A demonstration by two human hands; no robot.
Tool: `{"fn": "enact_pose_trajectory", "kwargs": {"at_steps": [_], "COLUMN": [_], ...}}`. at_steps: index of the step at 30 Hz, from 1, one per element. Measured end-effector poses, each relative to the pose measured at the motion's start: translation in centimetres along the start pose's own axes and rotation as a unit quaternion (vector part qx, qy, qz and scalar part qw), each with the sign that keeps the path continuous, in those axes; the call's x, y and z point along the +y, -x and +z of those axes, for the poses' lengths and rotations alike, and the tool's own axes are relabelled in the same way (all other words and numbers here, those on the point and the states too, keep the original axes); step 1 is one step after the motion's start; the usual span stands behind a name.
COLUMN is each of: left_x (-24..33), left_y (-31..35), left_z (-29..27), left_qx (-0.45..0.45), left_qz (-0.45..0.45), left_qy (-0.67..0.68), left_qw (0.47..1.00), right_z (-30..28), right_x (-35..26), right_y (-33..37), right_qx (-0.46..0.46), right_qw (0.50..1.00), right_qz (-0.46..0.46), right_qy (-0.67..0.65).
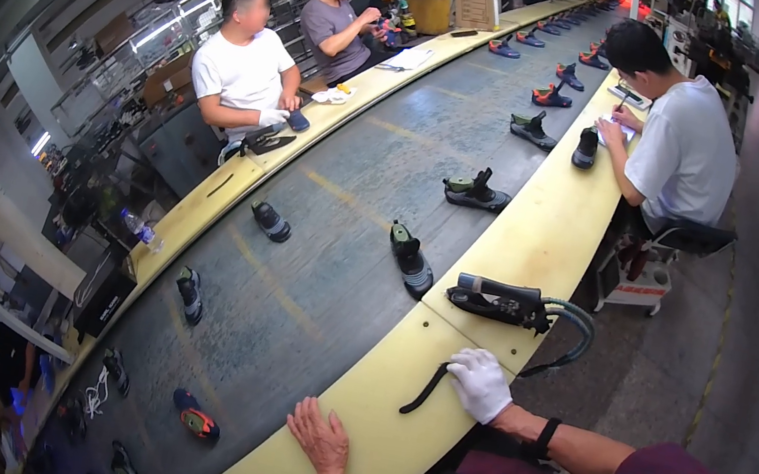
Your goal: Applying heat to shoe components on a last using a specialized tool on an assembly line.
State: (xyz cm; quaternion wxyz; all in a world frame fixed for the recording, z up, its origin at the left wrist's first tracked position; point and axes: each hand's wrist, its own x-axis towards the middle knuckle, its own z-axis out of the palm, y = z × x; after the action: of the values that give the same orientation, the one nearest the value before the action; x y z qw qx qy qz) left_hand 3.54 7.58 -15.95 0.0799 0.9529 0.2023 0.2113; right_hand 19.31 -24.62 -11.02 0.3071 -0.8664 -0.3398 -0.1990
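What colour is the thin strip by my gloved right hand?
The thin strip is black; head view shows it best.

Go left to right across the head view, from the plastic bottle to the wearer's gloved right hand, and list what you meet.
Clear plastic bottle → black-and-grey shoe → another black-and-grey shoe → bare left hand → thin curved black strip → white-gloved right hand.

A yellow bin stands beside a brown carton. A person in white sits on a black chair, writing.
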Motion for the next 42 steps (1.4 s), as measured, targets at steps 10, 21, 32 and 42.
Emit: {"fn": "enact_pose_trajectory", "kwargs": {"at_steps": [10, 21, 32, 42], "left_x": [0.0, -0.1, -0.8, -0.4], "left_y": [1.0, 0.7, 1.6, 0.9], "left_z": [-1.2, -0.3, -0.7, -0.3], "left_qx": [0.000, 0.028, -0.008, 0.012], "left_qz": [0.016, 0.045, -0.001, -0.002], "left_qy": [0.016, 0.008, 0.010, 0.002], "left_qw": [1.000, 0.999, 1.000, 1.000], "right_z": [2.3, 1.2, 2.1, 1.0], "right_x": [1.1, 0.9, 0.9, 0.3], "right_y": [1.7, 1.5, 1.4, 1.0], "right_qx": [-0.019, -0.012, -0.024, -0.009], "right_qw": [1.000, 1.000, 1.000, 1.000], "right_qz": [0.014, 0.012, 0.003, -0.006], "right_qy": [0.009, -0.010, -0.012, -0.002]}}
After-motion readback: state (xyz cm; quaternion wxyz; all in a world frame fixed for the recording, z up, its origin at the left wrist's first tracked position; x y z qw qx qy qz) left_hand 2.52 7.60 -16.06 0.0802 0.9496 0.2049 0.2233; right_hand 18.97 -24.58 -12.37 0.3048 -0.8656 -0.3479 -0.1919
